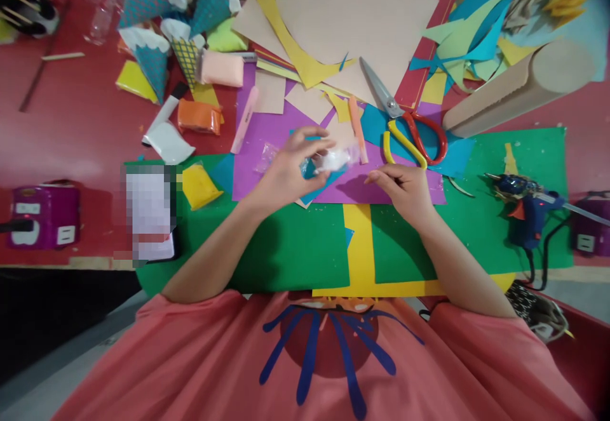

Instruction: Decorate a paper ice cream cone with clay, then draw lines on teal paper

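Observation:
My left hand [290,170] is raised over the purple paper sheet [267,135], its fingers curled round a small white lump in clear wrapping [333,159]; the lump is blurred. Under that hand lies a teal paper scrap [314,176]. My right hand [405,186] rests on the purple sheet just right of the lump, fingers bent inward with fingertips pressed together, and I cannot make out anything in them. A pink stick [357,130] lies just beyond the lump.
Red-and-yellow-handled scissors [410,135] lie to the right, a blue glue gun [524,208] further right. Green paper [286,249] and a yellow strip [358,249] cover the near table. Clay packets [200,116], paper cones [152,59], a cardboard roll [519,84] and paper offcuts crowd the back.

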`<action>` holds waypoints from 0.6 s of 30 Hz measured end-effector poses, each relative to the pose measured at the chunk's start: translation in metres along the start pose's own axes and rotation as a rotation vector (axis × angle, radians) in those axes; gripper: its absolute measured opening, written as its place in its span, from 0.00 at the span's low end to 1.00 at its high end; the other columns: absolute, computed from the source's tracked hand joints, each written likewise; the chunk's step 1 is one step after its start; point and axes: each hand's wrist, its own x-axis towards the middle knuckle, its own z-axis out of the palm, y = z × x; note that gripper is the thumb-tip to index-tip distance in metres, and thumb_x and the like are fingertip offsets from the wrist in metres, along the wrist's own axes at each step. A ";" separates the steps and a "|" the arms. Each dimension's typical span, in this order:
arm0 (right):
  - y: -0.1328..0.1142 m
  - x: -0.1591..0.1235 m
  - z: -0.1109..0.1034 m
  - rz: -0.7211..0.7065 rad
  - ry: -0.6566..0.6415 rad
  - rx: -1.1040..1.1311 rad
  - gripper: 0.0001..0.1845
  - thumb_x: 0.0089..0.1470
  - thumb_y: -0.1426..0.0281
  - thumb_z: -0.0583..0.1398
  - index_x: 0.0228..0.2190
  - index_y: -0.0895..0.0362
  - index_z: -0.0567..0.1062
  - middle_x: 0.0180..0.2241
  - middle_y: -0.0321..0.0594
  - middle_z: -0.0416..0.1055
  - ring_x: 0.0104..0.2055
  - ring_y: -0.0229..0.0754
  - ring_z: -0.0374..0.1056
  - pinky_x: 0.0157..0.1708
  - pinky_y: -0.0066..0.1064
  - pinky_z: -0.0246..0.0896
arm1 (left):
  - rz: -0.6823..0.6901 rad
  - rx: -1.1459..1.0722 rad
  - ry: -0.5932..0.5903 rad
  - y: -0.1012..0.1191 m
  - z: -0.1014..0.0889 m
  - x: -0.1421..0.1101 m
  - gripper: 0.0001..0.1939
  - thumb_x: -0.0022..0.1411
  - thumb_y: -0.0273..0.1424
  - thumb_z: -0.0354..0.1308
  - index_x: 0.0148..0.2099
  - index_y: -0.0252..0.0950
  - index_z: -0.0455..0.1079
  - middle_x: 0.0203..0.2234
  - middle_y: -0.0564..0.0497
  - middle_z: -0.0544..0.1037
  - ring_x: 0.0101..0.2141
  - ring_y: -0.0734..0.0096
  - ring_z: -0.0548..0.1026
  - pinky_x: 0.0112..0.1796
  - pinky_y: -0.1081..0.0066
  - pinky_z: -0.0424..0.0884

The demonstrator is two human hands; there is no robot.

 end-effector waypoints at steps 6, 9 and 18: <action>-0.007 0.002 0.004 -0.014 -0.081 0.121 0.24 0.61 0.52 0.54 0.21 0.55 0.68 0.19 0.33 0.61 0.22 0.34 0.58 0.24 0.30 0.54 | 0.193 0.095 -0.023 0.010 0.010 -0.007 0.15 0.66 0.33 0.54 0.54 0.41 0.67 0.57 0.44 0.68 0.56 0.60 0.70 0.53 0.58 0.71; -0.008 0.000 0.006 0.038 -0.166 0.189 0.21 0.61 0.58 0.56 0.21 0.56 0.67 0.20 0.31 0.59 0.22 0.32 0.54 0.23 0.29 0.49 | 0.261 0.122 -0.072 0.007 0.013 -0.008 0.14 0.67 0.31 0.51 0.54 0.41 0.66 0.57 0.44 0.70 0.55 0.61 0.71 0.53 0.59 0.71; -0.004 -0.002 0.009 0.091 -0.161 0.148 0.08 0.52 0.72 0.57 0.22 0.58 0.71 0.20 0.31 0.62 0.22 0.32 0.55 0.23 0.28 0.49 | 0.273 0.102 -0.161 0.007 0.021 -0.005 0.20 0.70 0.46 0.48 0.53 0.38 0.68 0.45 0.46 0.78 0.46 0.63 0.75 0.47 0.65 0.70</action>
